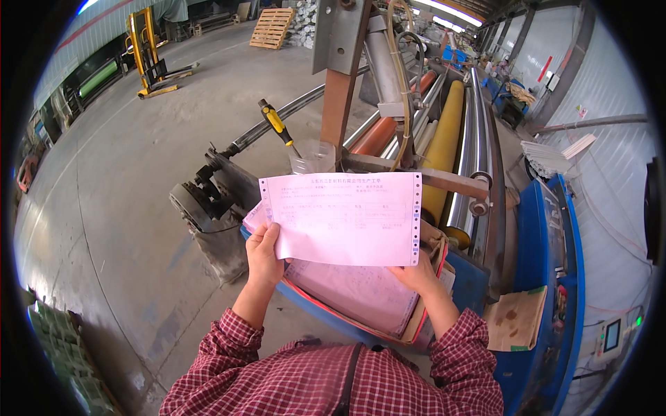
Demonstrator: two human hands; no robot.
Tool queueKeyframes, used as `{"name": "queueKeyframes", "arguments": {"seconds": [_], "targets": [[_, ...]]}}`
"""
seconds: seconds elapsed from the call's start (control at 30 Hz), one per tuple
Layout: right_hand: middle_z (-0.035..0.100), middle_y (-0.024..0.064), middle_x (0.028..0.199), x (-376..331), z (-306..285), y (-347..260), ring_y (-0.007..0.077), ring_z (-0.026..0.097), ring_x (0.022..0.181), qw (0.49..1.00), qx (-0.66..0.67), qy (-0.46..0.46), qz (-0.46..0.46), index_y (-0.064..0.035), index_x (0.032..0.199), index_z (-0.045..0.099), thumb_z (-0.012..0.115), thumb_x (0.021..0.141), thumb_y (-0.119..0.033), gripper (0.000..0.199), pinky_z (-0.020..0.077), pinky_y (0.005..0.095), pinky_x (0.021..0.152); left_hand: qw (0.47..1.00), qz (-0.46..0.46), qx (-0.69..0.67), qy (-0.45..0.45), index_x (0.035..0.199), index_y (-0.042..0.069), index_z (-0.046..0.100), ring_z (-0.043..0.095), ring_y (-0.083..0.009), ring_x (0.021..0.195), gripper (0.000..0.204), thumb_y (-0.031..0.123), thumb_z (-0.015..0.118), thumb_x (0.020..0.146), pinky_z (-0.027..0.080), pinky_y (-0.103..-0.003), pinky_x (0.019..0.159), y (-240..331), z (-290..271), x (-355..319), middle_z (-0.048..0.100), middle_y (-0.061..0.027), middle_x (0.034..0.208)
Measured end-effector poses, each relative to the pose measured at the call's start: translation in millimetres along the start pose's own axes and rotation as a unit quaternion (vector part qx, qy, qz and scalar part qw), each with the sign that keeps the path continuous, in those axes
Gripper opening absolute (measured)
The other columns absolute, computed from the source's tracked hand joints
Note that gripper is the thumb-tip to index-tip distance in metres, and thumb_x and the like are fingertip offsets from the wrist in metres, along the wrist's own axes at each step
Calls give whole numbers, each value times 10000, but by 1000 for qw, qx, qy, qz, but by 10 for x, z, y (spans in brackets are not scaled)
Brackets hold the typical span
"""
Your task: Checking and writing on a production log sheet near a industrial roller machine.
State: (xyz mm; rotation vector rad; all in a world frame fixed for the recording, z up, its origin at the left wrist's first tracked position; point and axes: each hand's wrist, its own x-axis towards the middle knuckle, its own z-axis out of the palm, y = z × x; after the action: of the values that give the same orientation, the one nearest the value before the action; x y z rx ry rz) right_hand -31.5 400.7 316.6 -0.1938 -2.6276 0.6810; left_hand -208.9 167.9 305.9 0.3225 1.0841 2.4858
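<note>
A pink printed form (340,232) with punched strips down both sides is held up in front of me. My left hand (263,253) pinches its lower left edge, thumb on top. At the lower right edge, my right hand (416,276) grips the form from beneath, and most of its fingers are hidden behind the sheet. Below the form lies a stack of pink sheets (354,295) in a shallow red-edged box (316,310) on a blue surface. A yellow and black screwdriver (276,123) stands tilted in a clear plastic container (316,161) just beyond the form.
Ahead is a roller machine with a yellow roller (444,149) and steel frame. A motor (201,204) sits left of the box. Cardboard (517,319) lies on the blue frame at right. A yellow lift truck (144,55) and wooden pallet (271,28) stand farther off.
</note>
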Motion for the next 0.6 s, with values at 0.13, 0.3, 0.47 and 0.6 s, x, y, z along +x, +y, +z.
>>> {"name": "queueKeyframes", "arguments": {"seconds": [0.13, 0.3, 0.47, 0.6], "targets": [[591, 181, 910, 14, -10, 3, 354, 558, 845, 1000, 5, 12, -6, -57, 989, 575, 593, 740, -165, 272, 454, 405, 731, 1000, 4, 11, 17, 911, -1, 552, 511, -109, 476, 178, 151, 459, 898, 381, -230, 352, 6, 45, 2, 586, -62, 720], [598, 159, 887, -15, -20, 29, 338, 557, 854, 1000, 2, 19, 2, -67, 953, 592, 603, 727, -172, 249, 450, 403, 735, 1000, -2, 14, 18, 901, -5, 551, 512, -107, 479, 175, 147, 464, 895, 389, -225, 365, 11, 63, 9, 587, -61, 717], [598, 150, 887, -26, -16, 55, 330, 559, 849, 1000, -7, 11, 21, -62, 922, 601, 600, 720, -152, 222, 451, 396, 732, 1000, -2, 21, 10, 898, -5, 552, 505, -106, 465, 172, 143, 463, 894, 385, -225, 359, 9, 44, 17, 584, -60, 702], [597, 147, 885, -12, -28, 5, 329, 564, 844, 999, 18, 32, 12, -60, 913, 599, 586, 720, -120, 203, 455, 392, 725, 1000, -5, 24, 11, 889, 1, 551, 501, -102, 458, 164, 138, 461, 894, 383, -221, 356, 32, 52, 4, 583, -56, 692]]}}
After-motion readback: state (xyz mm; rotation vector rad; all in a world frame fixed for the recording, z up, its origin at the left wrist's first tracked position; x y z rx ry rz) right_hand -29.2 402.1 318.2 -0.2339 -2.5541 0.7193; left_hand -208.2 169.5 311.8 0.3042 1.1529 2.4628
